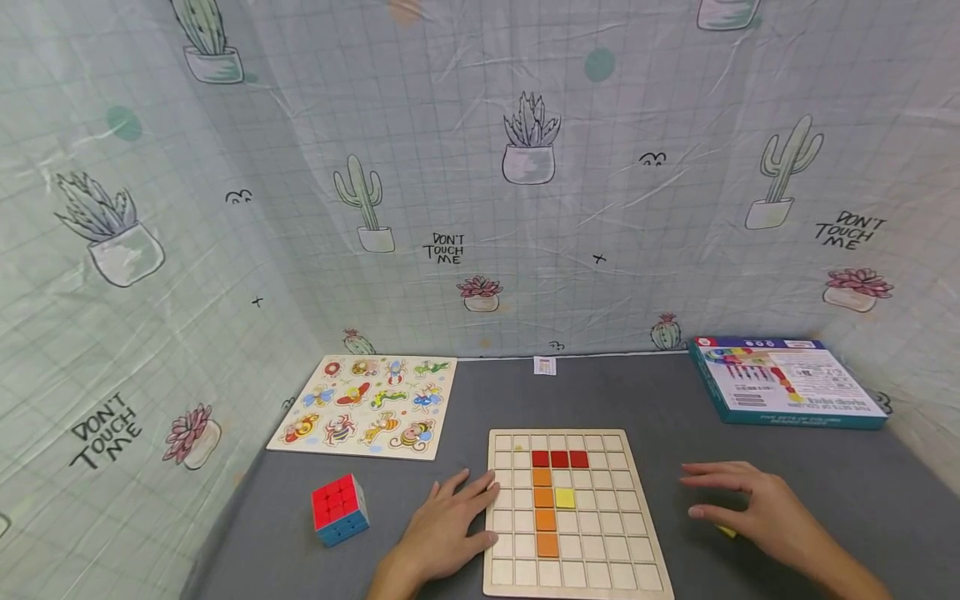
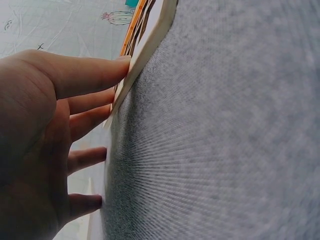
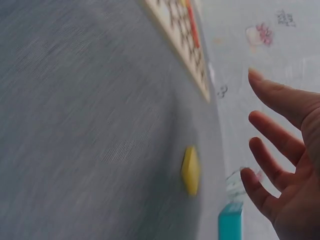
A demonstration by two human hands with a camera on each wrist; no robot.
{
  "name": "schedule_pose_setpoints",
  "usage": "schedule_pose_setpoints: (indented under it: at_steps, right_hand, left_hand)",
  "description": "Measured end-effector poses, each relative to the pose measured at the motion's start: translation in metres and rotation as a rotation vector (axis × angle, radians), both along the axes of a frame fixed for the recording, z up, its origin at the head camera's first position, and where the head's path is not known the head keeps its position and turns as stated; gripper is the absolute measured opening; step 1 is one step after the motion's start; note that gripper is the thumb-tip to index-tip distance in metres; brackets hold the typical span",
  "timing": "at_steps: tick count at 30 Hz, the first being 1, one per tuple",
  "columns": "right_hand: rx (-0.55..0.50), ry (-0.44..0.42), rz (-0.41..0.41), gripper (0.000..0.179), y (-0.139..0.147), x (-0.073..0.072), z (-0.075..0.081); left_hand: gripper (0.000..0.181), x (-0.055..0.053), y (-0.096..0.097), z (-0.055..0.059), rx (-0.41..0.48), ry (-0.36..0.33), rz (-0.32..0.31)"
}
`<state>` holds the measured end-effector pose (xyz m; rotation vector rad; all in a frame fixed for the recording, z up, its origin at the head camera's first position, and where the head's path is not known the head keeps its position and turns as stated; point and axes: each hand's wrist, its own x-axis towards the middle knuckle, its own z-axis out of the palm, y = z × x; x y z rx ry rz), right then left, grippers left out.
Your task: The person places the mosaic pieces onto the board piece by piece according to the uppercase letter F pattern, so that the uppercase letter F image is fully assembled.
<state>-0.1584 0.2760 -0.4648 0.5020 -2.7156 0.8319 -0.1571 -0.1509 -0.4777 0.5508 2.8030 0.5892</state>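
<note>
A wooden grid board point(image 1: 609, 527) lies in front of me. On it are three red tiles point(image 1: 559, 459) in a row, several orange tiles point(image 1: 546, 520) running down from the left one, and one yellow tile point(image 1: 565, 498) beside the orange column. My left hand point(image 1: 447, 525) rests with spread fingers at the board's left edge; its thumb point(image 2: 95, 75) touches the rim in the left wrist view. To the right of the board, my right hand point(image 1: 757, 508) hovers with parted fingers and nothing between them. A loose yellow piece point(image 3: 190, 171) lies on the table below it, partly hidden in the head view.
At the left stands a red and blue puzzle cube point(image 1: 339, 510), with a wooden insect picture board point(image 1: 442, 392) behind it. A flat teal game box point(image 1: 795, 387) lies at the back right. A small white label point(image 1: 545, 366) is near the patterned cloth wall point(image 1: 600, 200).
</note>
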Motion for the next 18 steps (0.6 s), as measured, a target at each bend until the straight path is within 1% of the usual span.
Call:
schedule_pose_setpoints:
  at_steps: [4, 8, 15, 18]
  right_hand:
    - [0.084, -0.11, -0.057, 0.038, 0.016, 0.005, -0.007]
    - [0.14, -0.221, -0.086, 0.042, 0.028, 0.009, -0.012]
    - [0.175, -0.362, -0.076, 0.04, 0.041, 0.012, -0.02]
    - [0.194, -0.39, -0.076, 0.04, 0.044, 0.012, -0.024]
  left_hand:
    - [0.064, 0.0, 0.0, 0.001, 0.003, -0.004, 0.001]
    - [0.064, -0.001, 0.0, 0.002, 0.001, -0.001, 0.002]
    - [0.064, 0.0, 0.0, 0.001, -0.003, 0.003, -0.008]
    - [0.064, 0.0, 0.0, 0.002, -0.001, 0.001, -0.008]
